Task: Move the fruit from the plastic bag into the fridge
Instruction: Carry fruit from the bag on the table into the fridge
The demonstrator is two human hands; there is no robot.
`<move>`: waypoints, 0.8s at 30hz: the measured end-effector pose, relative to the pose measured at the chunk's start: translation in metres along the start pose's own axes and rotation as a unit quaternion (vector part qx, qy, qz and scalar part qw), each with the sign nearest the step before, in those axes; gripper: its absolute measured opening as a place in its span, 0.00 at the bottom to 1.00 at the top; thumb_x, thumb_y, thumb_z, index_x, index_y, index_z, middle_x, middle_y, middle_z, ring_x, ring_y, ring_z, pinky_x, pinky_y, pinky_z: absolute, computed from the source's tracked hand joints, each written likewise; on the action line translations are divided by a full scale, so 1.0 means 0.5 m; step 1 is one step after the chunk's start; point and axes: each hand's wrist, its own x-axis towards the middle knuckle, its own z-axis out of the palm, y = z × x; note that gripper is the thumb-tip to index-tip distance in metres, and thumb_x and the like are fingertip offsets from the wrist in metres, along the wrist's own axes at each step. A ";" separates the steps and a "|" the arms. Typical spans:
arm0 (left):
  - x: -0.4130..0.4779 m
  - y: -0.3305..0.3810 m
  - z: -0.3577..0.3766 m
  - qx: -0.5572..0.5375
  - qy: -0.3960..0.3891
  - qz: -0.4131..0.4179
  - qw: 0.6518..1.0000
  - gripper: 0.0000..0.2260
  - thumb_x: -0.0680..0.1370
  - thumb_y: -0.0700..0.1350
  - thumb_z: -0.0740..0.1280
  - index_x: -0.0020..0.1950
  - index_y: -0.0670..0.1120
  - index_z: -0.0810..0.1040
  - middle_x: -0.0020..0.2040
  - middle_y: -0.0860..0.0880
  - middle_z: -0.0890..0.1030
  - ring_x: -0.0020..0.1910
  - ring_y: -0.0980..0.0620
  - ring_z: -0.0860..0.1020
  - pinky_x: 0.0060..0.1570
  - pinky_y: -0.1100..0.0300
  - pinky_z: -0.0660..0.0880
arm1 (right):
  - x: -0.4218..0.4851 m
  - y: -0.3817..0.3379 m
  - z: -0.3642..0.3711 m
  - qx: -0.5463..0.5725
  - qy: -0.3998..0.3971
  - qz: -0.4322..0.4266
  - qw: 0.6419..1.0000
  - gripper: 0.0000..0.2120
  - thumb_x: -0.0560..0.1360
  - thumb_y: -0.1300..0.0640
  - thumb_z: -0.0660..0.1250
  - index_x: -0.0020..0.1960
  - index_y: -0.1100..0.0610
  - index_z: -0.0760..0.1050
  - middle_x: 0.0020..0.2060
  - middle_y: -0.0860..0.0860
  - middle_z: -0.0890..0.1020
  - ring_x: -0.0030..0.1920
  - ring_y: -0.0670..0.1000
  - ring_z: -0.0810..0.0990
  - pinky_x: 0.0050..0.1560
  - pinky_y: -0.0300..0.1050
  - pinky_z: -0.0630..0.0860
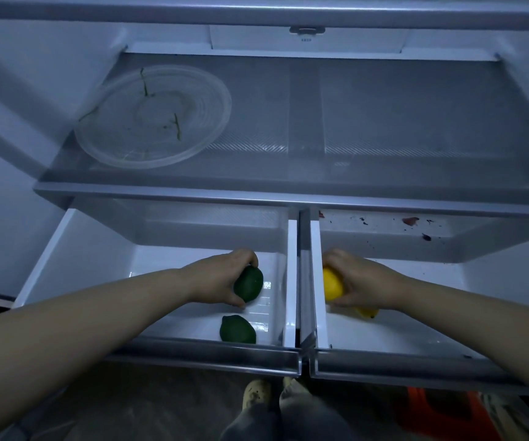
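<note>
Green lime (248, 283) is gripped in my left hand's (218, 278) curled fingers (246, 256) inside the left drawer (193, 352), beyond a second lime (237, 329) lying loose near the front, while my right hand (362, 281) clutches a lemon (331, 286) in the right drawer (384, 368), close to another lemon (366, 312).

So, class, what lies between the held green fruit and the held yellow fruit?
Head view: between green fruit and yellow fruit stand the two drawers' white side walls, with a dark gap.
</note>
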 end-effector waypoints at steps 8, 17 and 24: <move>0.011 -0.016 0.019 -0.018 0.011 0.005 1.000 0.36 0.67 0.53 0.77 0.68 0.50 0.62 0.65 0.52 0.65 0.58 0.52 0.70 0.56 0.59 0.71 | 0.004 0.006 0.005 0.002 -0.012 0.021 1.000 0.36 0.66 0.42 0.74 0.67 0.45 0.60 0.65 0.45 0.67 0.60 0.50 0.70 0.55 0.48 0.76; 0.008 -0.015 0.002 0.036 -0.011 -0.003 0.999 0.42 0.65 0.58 0.76 0.73 0.52 0.58 0.69 0.54 0.62 0.64 0.52 0.68 0.60 0.55 0.71 | -0.001 -0.012 -0.025 0.002 -0.021 0.031 0.999 0.38 0.66 0.40 0.73 0.70 0.44 0.59 0.67 0.45 0.65 0.62 0.50 0.69 0.57 0.48 0.75; -0.061 0.066 -0.100 0.002 -0.034 -0.041 0.999 0.34 0.73 0.67 0.61 0.75 0.57 0.55 0.75 0.58 0.58 0.66 0.55 0.68 0.63 0.58 0.66 | -0.057 -0.085 -0.133 0.008 -0.002 0.024 1.000 0.31 0.73 0.39 0.65 0.72 0.44 0.58 0.71 0.42 0.63 0.67 0.43 0.65 0.64 0.40 0.66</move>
